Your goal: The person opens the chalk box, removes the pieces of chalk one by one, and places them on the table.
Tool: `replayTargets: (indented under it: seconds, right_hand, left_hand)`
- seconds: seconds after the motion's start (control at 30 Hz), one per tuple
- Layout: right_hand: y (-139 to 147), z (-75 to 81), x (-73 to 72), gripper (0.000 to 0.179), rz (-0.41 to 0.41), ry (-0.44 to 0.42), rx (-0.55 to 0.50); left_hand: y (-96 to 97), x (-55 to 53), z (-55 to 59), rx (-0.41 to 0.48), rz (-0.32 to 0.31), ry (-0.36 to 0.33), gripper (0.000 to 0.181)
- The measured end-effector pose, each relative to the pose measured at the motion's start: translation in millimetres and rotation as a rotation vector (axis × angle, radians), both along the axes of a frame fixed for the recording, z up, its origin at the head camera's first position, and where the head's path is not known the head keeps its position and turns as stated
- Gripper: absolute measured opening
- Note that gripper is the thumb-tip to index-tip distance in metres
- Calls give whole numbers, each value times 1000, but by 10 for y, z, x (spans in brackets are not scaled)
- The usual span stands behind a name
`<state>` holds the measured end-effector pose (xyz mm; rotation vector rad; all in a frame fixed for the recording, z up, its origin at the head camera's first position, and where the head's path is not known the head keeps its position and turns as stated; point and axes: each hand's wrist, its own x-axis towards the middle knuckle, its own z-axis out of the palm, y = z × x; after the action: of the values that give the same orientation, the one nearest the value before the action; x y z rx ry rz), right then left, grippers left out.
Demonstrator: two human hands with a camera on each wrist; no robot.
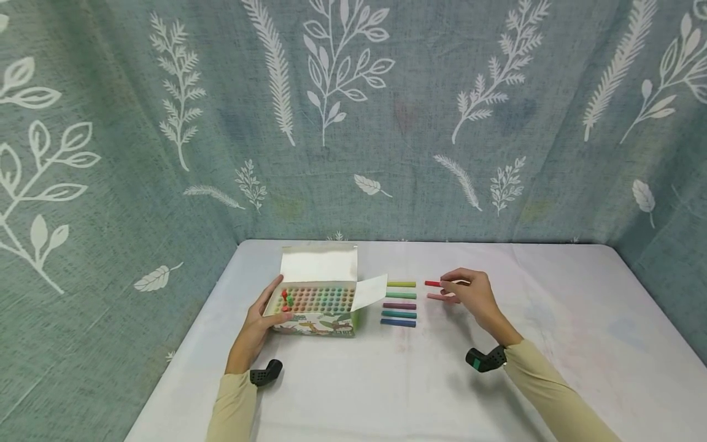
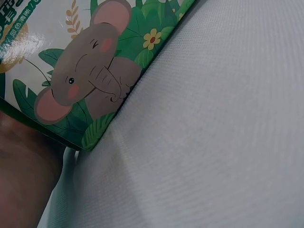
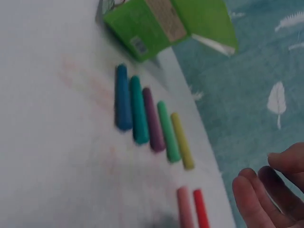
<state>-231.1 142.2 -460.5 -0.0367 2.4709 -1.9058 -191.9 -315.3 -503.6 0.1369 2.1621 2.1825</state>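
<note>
On the left of the table stands a paper box of chalk (image 1: pixel 315 325), its white lid up and a side flap folded out, with rows of coloured stick ends showing. My left hand (image 1: pixel 256 322) grips the box's left end, thumb along the front edge and fingers toward the back. A few red and green sticks rise above the others in the box's left part. My right hand (image 1: pixel 469 296) hovers over a red chalk stick (image 1: pixel 432 283) and a pink chalk stick (image 1: pixel 439 297). Its fingertips (image 3: pixel 247 190) are apart from the thumb, with nothing visible between them.
Between box and right hand lie yellow (image 1: pixel 401 284), green (image 1: pixel 401 296), purple (image 1: pixel 400 306), teal (image 1: pixel 399 315) and blue (image 1: pixel 398 323) chalk sticks in a column. The box's side flap (image 1: pixel 370 292) reaches toward them. A leaf-patterned curtain (image 1: pixel 409 202) hangs behind the white table (image 1: pixel 386 387).
</note>
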Motion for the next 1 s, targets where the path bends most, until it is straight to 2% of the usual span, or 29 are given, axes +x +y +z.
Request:
replayTargets:
  seconds: [0.1, 0.2, 0.37, 0.53, 0.73, 0.83, 1.0]
  right_hand:
    - [-122, 126, 15, 18, 63, 37, -62]
    - [-256, 253, 28, 15, 119, 81, -77]
    - [-467, 431, 43, 12, 202, 170, -31]
    - [-685, 600, 62, 11, 264, 232, -31]
    - [-979, 894, 191, 10, 322, 266, -5]
    - [-1125, 889, 170, 10, 357, 300, 9]
    - [-1343, 793, 85, 9, 423, 372, 32]
  left_hand:
    - [-2, -8, 0, 21, -2, -4, 85]
    - [-3, -5, 3, 25, 5, -6, 84]
    - [-7, 17, 3, 3, 23, -15, 85]
    - [10, 27, -1, -10, 22, -12, 85]
    - [9, 40, -13, -8, 22, -10, 84]
    - [-5, 41, -17, -3, 25, -9, 84]
    - [-21, 39, -18, -11, 17, -6, 84]
